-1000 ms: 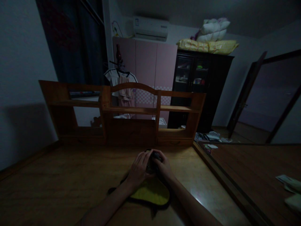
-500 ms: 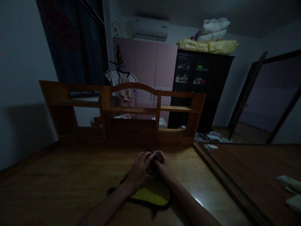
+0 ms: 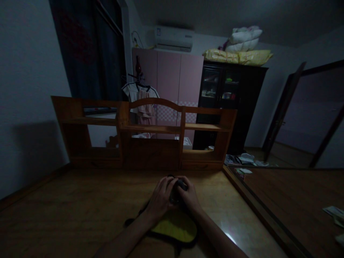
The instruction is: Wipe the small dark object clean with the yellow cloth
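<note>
A dark object sits right between the hands, at the yellow mat's far end; left hand and right hand cup it from either side — fingers bent, partly closed around it; wooden surface beneath — shelf unit just beyond.

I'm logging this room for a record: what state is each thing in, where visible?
Left hand, curled round the dark object
Right hand, curled round it too
Dark object, held between both hands
Yellow piece, lying on the wooden surface
Door, open
Wardrobe, shut
Cabinet, shut
Drawers, shut
Shirt, hanging
Air conditioner, on or off can't be told
</note>
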Demonstrator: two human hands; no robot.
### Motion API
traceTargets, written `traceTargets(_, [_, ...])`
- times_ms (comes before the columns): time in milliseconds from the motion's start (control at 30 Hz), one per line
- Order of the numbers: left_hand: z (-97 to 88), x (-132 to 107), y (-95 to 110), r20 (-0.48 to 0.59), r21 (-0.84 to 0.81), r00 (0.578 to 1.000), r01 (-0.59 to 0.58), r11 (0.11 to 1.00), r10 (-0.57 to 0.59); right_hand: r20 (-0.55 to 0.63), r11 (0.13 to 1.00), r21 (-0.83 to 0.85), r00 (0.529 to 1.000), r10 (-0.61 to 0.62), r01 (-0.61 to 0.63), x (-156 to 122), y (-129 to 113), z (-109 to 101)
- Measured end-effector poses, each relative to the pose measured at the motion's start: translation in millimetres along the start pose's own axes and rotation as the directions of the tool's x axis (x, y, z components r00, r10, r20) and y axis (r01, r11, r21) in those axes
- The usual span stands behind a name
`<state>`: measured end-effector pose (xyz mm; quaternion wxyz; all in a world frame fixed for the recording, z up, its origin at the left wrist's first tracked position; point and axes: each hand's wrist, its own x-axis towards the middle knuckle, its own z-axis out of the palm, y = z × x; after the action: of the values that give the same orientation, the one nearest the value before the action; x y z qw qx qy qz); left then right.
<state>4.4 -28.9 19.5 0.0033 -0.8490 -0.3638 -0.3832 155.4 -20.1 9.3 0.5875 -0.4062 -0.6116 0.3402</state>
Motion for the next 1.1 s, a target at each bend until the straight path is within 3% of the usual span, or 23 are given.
traceTargets(167, [5.8, -0.8, -3.9, -0.001, 0.022, 1.0, -0.029, 0.999, 0.029, 0.005, 0.992, 0.09, 0.996, 0.094, -0.094, 0.8, 4.3, 3.0])
traceTargets(433, [8.5, -2.0, -6.9, -0.004, 0.041, 1.0, -0.02, 0.999, 0.021, 0.018, 0.99, 0.14, 0.999, 0.033, -0.035, 0.1, -0.3, 3.5])
traceTargets(800, [7.2, -1.0, -4.2, 0.005, -0.039, 0.998, 0.058, 0.998, -0.058, 0.076, 0.982, -0.123, 0.988, -0.133, 0.142, 1.3, 6.1, -4.4])
traceTargets(1100, [5.1, -1.1, -2.7, 0.013, -0.088, 0.997, 0.074, 0.993, -0.073, 0.077, 0.982, -0.174, 0.995, -0.062, 0.075, 2.1, 7.2, -6.5])
